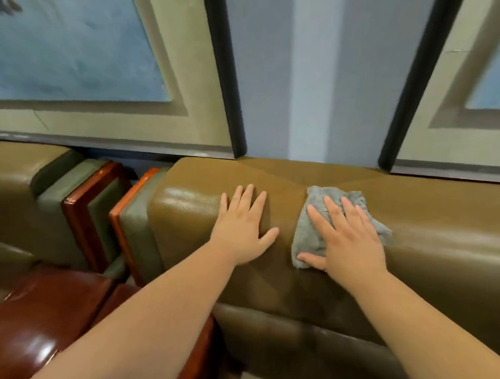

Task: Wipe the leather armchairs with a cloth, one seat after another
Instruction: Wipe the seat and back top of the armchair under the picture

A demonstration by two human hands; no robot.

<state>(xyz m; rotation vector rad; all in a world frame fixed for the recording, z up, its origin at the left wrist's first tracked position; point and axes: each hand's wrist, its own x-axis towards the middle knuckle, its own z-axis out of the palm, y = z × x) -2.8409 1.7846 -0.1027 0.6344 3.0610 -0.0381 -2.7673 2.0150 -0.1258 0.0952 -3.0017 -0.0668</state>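
— Here, the right hand [350,242] lies flat on a grey cloth [311,236], fingers [335,209] straight and spread, pressing it onto the rounded top of the leather armchair's backrest [448,235]. Why flat and not bunched in a fist?

— Likely to keep as much cloth as possible against the leather in each pass. The cloth sits crumpled under the palm, just right of the seam at the backrest's middle.

— And the left hand [241,227]?

— Bare, open, fingers straight, resting on the same backrest near its left corner, apart from the cloth; it looks like a brace while the person leans in. Beside it stand the polished wooden arms [91,215] of two adjoining chairs, and framed pictures [103,58] hang behind
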